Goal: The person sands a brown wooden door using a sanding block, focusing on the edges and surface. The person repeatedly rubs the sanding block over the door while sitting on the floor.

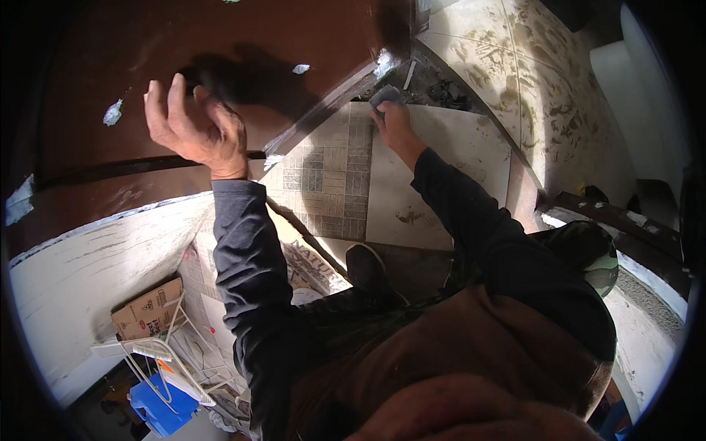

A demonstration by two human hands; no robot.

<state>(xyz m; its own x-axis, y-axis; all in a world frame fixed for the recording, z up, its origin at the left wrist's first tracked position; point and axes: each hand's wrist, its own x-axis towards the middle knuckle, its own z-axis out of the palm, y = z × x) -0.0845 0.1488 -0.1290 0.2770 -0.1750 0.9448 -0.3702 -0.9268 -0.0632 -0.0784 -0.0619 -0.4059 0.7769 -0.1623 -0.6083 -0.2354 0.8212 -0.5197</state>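
My left hand (198,129) is raised in front of a dark brown panel (265,33), fingers apart and half curled, holding nothing. Its shadow falls on the panel, which carries several whitish filler patches (112,112). Whether the fingertips touch the surface I cannot tell. Between the thumb and fingers of my right hand (395,124) is a small dark grey block, perhaps a sanding block (385,97), close to the panel's lower right edge strip (325,107). A larger white patch (383,63) lies on the corner just above that block.
Tiles (331,176) and a pale board (436,165) cover the floor below, with rubble (449,93) beyond. At lower left are a white metal rack (165,353), a cardboard box (149,311) and a blue plastic container (162,405). My dark shoe (365,267) stands near the tiles.
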